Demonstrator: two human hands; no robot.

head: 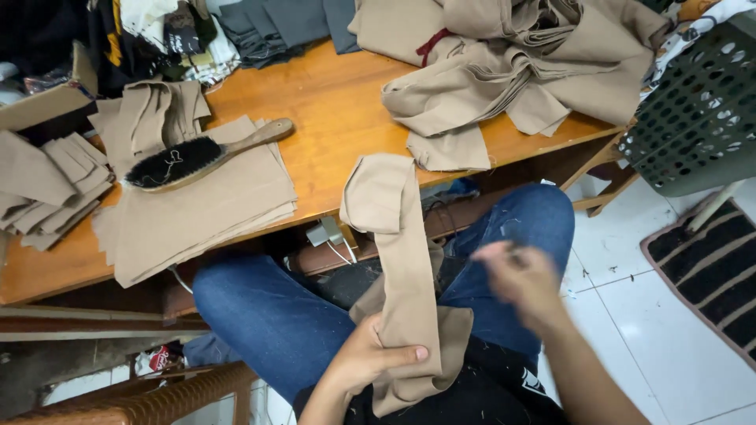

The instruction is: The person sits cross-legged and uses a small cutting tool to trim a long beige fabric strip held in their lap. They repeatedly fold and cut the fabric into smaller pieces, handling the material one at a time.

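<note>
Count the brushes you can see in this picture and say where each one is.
1. A wooden-handled brush with black bristles lies on the flat stack of tan fabric pieces on the wooden table; fabric heaps may hide others.

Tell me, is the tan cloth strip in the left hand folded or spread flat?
Folded: the tan strip is doubled lengthwise, pinched by the left hand.

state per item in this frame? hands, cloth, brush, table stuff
left hand: shut on the long tan fabric strip, which hangs off the table edge to the lap.
right hand: motion-blurred above the knee; grip unclear.
wooden-handled black-bristle brush: lying flat on the stack of flat tan fabric pieces.
heap of crumpled tan fabric: loose, unfolded.
orange wooden table: partly covered.
green perforated plastic basket: tilted, contents unseen.
</note>
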